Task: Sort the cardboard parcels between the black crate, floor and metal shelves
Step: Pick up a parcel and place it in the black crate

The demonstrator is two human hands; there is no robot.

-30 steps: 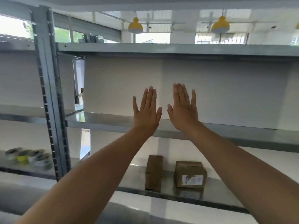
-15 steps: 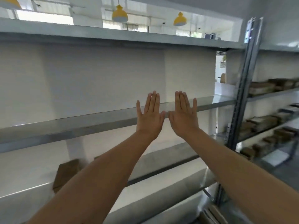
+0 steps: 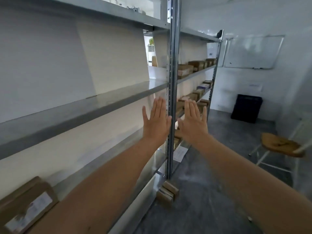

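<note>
The view has swung right, revealing the black crate [image 3: 246, 108] at right; left hand [image 3: 156, 122] and right hand [image 3: 194, 123] stay flat, empty.

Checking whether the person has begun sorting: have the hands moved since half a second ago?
Yes. Both swung right along the metal shelves: the left hand and right hand now flank the upright post that stood to their right.

A wooden-seated stool [image 3: 281, 146] on white legs stands well to the right of the fingers [image 3: 192, 107] and lower in the view. A whiteboard [image 3: 253, 51] hangs on the white wall [image 3: 253, 17] above and right of them. A sheet of paper [image 3: 180, 153] lies below them. Above them, slightly left, a blurred white appliance [image 3: 151, 53] shows through a gap.
</note>
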